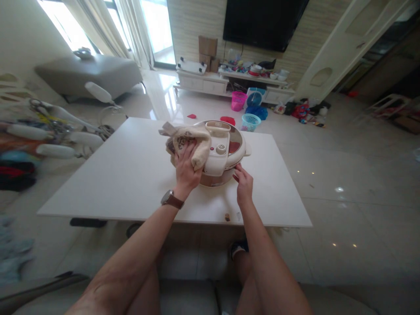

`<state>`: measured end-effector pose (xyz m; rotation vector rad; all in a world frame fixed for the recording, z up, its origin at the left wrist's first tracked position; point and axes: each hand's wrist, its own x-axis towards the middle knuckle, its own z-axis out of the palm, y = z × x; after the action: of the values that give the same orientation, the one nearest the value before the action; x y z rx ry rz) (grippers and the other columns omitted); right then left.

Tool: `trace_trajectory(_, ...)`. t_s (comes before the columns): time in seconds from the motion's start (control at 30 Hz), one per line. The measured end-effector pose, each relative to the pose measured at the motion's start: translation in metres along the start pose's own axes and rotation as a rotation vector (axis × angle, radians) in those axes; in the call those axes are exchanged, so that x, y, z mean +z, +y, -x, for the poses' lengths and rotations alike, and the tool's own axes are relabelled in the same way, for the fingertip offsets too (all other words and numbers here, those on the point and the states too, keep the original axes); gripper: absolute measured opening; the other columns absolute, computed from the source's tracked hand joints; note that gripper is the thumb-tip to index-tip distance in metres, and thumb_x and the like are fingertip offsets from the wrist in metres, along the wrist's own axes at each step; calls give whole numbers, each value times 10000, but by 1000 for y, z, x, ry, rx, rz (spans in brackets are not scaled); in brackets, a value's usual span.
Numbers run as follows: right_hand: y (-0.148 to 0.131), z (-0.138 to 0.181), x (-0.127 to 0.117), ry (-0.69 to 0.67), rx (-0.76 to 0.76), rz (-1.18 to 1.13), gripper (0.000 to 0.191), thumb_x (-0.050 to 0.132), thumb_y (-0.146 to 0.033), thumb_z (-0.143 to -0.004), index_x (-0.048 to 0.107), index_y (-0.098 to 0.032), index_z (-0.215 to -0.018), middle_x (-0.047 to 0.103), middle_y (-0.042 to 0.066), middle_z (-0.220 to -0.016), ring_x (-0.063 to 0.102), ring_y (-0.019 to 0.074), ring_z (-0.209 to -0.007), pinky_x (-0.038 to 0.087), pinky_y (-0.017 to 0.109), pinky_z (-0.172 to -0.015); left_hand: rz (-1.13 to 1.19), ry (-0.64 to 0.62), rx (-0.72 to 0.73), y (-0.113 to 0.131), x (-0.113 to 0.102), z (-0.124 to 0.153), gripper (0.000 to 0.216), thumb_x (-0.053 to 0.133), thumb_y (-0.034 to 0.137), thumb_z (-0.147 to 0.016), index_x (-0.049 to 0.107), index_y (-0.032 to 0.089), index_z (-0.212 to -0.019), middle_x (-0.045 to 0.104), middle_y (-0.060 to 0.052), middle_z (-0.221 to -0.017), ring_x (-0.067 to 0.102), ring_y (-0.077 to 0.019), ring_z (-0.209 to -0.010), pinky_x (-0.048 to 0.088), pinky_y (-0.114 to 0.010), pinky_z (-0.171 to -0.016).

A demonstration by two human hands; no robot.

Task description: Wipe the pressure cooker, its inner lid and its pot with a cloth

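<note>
A pot (215, 179) with a cream-coloured lid (216, 162) stands on the white table (131, 175). The lid carries a round knob, a small red button and see-through windows. My left hand (187, 162) presses a bunched beige patterned cloth (201, 151) against the lid's left side, fingers closed on it. The cloth hides that side of the pot. At the right, my right hand (243, 181) has its curled fingers on the pot's rim, just under the lid's edge. Its fingertips are partly hidden.
A small brown scrap (227, 217) lies by the table's near edge. Beyond the table are a light-blue basket (250, 122), a pink basket (238, 101) and a cluttered low cabinet (215, 86). White-padded equipment (87, 140) stands at the left.
</note>
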<state>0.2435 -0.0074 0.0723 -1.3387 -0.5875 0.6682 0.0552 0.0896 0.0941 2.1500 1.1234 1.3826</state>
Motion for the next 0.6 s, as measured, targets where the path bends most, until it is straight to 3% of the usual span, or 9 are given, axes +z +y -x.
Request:
trace_trajectory(0.17, 4, 0, 0, 4, -13, 13, 412, 690, -409, -776, 809, -208, -1116, 727, 72, -1388, 616, 299, -1368, 460, 540, -1187, -2, 58, -46, -17, 1, -17, 621, 563, 491, -964, 557, 185, -1504, 572, -156, -1547, 381, -323, -1555, 231, -506, -1314)
trace_trajectory(0.27, 5, 0, 1, 27, -10, 7, 431, 697, -406, -753, 807, -206, -1118, 731, 73, -1381, 617, 308, -1371, 457, 555, -1189, -78, 6, 23, -3, 1, 1, 641, 541, 466, -956, 536, 194, -1536, 543, -143, -1583, 346, -340, -1572, 177, -547, -1317)
trace_trajectory(0.37, 4, 1, 4, 41, -24, 3, 414, 702, -418, -741, 814, -206, -1078, 739, 74, -1367, 614, 315, -1375, 454, 560, -1192, -194, -141, 140, 22, 1, 26, 679, 557, 396, -908, 522, 229, -1565, 503, -117, -1628, 331, -377, -1574, 47, -593, -1318)
trace_trajectory(0.43, 4, 3, 6, 52, -34, 3, 397, 700, -425, -746, 816, -210, -1058, 733, 71, -1379, 607, 315, -1383, 456, 556, -1191, -253, -231, 181, 34, 0, 33, 695, 589, 355, -871, 538, 272, -1558, 523, -95, -1615, 369, -388, -1546, 38, -592, -1314)
trace_trajectory(0.5, 3, 4, 8, 59, -45, 7, 393, 695, -425, -757, 813, -214, -1066, 723, 71, -1395, 599, 312, -1392, 460, 552, -1186, -281, -259, 162, 38, -1, 28, 706, 608, 344, -855, 543, 285, -1555, 541, -90, -1596, 416, -387, -1508, 96, -578, -1309)
trace_trajectory(0.6, 5, 6, 9, 55, -58, 13, 408, 690, -424, -774, 804, -218, -1107, 710, 73, -1417, 582, 306, -1411, 463, 550, -1182, -272, -202, 60, 34, -2, 6, 659, 582, 365, -890, 551, 260, -1539, 559, -100, -1572, 454, -372, -1472, 154, -569, -1298)
